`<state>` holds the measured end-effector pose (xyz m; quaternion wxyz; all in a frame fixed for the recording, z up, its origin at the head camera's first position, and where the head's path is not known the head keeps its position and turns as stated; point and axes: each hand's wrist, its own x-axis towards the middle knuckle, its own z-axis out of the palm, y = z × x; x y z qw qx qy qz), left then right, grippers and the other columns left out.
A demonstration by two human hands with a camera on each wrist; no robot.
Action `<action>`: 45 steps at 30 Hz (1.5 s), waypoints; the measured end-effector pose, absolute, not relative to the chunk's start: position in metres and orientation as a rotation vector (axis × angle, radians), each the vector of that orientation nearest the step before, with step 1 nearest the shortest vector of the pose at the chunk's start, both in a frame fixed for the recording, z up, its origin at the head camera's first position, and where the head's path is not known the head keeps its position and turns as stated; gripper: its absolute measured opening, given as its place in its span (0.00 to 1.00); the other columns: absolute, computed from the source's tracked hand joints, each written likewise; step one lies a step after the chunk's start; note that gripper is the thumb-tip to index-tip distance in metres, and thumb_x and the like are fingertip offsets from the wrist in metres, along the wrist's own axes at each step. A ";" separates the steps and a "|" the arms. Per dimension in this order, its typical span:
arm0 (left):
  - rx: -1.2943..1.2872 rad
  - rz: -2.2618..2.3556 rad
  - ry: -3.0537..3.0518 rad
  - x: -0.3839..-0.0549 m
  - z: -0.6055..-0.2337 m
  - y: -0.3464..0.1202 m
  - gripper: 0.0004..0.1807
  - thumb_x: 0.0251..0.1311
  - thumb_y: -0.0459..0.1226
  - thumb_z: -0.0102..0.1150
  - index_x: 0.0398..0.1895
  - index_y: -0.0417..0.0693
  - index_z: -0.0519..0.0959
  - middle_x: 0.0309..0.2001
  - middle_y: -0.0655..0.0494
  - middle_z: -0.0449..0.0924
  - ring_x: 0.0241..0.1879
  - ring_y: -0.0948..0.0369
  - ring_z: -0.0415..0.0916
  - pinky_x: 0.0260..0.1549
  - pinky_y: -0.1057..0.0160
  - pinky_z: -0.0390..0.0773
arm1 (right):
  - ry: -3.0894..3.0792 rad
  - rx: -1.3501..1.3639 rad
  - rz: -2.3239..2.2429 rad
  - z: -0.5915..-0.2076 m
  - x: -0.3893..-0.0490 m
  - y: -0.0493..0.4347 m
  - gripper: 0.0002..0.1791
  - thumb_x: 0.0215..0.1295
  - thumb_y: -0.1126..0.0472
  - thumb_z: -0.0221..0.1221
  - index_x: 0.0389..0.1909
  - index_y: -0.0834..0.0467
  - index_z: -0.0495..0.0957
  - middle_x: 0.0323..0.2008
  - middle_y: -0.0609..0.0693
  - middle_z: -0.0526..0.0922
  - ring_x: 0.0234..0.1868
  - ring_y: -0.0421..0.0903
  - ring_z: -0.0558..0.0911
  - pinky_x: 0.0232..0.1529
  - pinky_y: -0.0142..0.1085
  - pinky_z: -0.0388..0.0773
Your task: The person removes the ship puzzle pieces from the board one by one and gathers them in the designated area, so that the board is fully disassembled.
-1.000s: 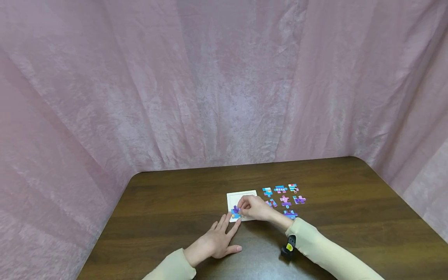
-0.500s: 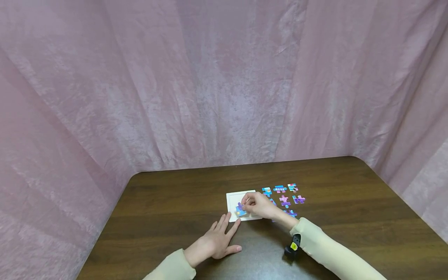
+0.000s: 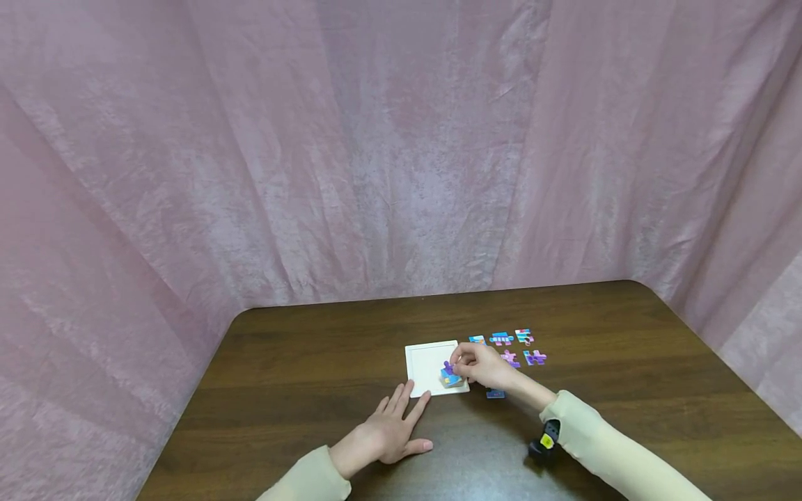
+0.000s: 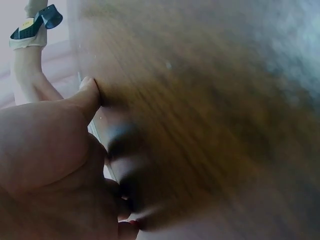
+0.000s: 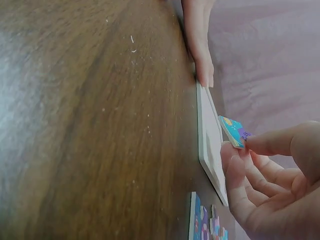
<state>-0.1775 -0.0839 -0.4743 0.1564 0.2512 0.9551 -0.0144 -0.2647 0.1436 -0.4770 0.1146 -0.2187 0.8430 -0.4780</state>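
A white square puzzle tray (image 3: 426, 358) lies on the brown table. My left hand (image 3: 391, 428) rests palm down in front of it, fingers spread and straight, with fingertips on the tray's near left corner. My right hand (image 3: 482, 365) pinches a blue and purple jigsaw puzzle piece (image 3: 450, 378) between thumb and index finger, over the tray's right side. In the right wrist view the puzzle piece (image 5: 231, 131) is tilted and raised above the tray (image 5: 207, 130). The left wrist view shows the left palm (image 4: 50, 155) low over the wood.
Several loose puzzle pieces lie right of the tray, among them a blue one (image 3: 501, 338), a purple one (image 3: 535, 358) and one near the front (image 3: 496, 394). The right forearm hides some. A pink curtain (image 3: 376, 139) hangs behind the table (image 3: 301, 362).
My right hand has moved right with the puzzle piece, from the tray's near left corner to its right side. The left hand and the tray have stayed in place.
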 end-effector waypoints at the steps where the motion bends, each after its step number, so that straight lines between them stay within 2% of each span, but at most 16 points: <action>1: 0.722 -0.038 2.726 -0.178 -0.476 -0.084 0.43 0.65 0.64 0.41 0.77 0.57 0.46 0.77 0.43 0.41 0.76 0.48 0.45 0.71 0.50 0.58 | 2.467 -0.640 -1.405 -0.477 -0.265 0.145 0.04 0.65 0.68 0.56 0.38 0.66 0.76 0.28 0.59 0.82 0.28 0.43 0.78 0.28 0.35 0.79; 7: 0.727 -0.031 2.723 -0.184 -0.490 -0.087 0.44 0.64 0.68 0.33 0.78 0.60 0.41 0.78 0.45 0.37 0.77 0.49 0.41 0.72 0.49 0.55 | 2.470 -0.646 -1.413 -0.480 -0.265 0.154 0.04 0.64 0.69 0.56 0.37 0.67 0.76 0.28 0.59 0.83 0.26 0.46 0.80 0.27 0.39 0.80; 12: 0.697 -0.044 2.735 -0.182 -0.486 -0.086 0.44 0.64 0.66 0.39 0.78 0.59 0.45 0.78 0.45 0.40 0.77 0.50 0.43 0.71 0.50 0.56 | 2.483 -0.624 -1.412 -0.483 -0.267 0.159 0.05 0.64 0.69 0.56 0.38 0.67 0.76 0.28 0.60 0.83 0.27 0.48 0.80 0.26 0.36 0.79; 16: 0.683 -0.060 2.725 -0.178 -0.473 -0.084 0.43 0.64 0.65 0.41 0.77 0.58 0.46 0.78 0.45 0.41 0.77 0.50 0.44 0.71 0.51 0.56 | 2.509 -0.562 -1.386 -0.480 -0.266 0.165 0.05 0.66 0.67 0.57 0.39 0.64 0.77 0.28 0.56 0.83 0.27 0.47 0.79 0.26 0.33 0.76; 20: 0.679 -0.068 2.723 -0.178 -0.471 -0.085 0.43 0.64 0.65 0.40 0.77 0.58 0.46 0.78 0.45 0.41 0.77 0.50 0.44 0.72 0.51 0.56 | 2.519 -0.528 -1.393 -0.478 -0.265 0.171 0.05 0.66 0.65 0.57 0.39 0.63 0.77 0.27 0.54 0.82 0.26 0.46 0.79 0.25 0.34 0.76; 28: 0.675 -0.068 2.724 -0.178 -0.473 -0.086 0.43 0.65 0.65 0.39 0.78 0.59 0.45 0.78 0.45 0.40 0.77 0.50 0.43 0.72 0.51 0.55 | 2.513 -0.511 -1.458 -0.478 -0.266 0.184 0.07 0.66 0.65 0.57 0.40 0.67 0.76 0.27 0.58 0.82 0.27 0.45 0.78 0.26 0.33 0.76; 34: 0.676 -0.074 2.719 -0.178 -0.475 -0.085 0.43 0.65 0.65 0.39 0.78 0.59 0.45 0.78 0.46 0.39 0.77 0.51 0.43 0.72 0.51 0.55 | 2.544 -0.452 -1.457 -0.479 -0.265 0.195 0.07 0.65 0.65 0.58 0.40 0.66 0.76 0.26 0.54 0.82 0.26 0.42 0.77 0.25 0.32 0.74; 45: 0.677 -0.088 2.724 -0.177 -0.477 -0.082 0.43 0.65 0.66 0.37 0.78 0.60 0.44 0.78 0.47 0.39 0.77 0.52 0.43 0.72 0.52 0.55 | 2.564 -0.382 -1.449 -0.483 -0.259 0.212 0.08 0.64 0.65 0.58 0.40 0.67 0.76 0.26 0.53 0.82 0.26 0.42 0.77 0.25 0.31 0.73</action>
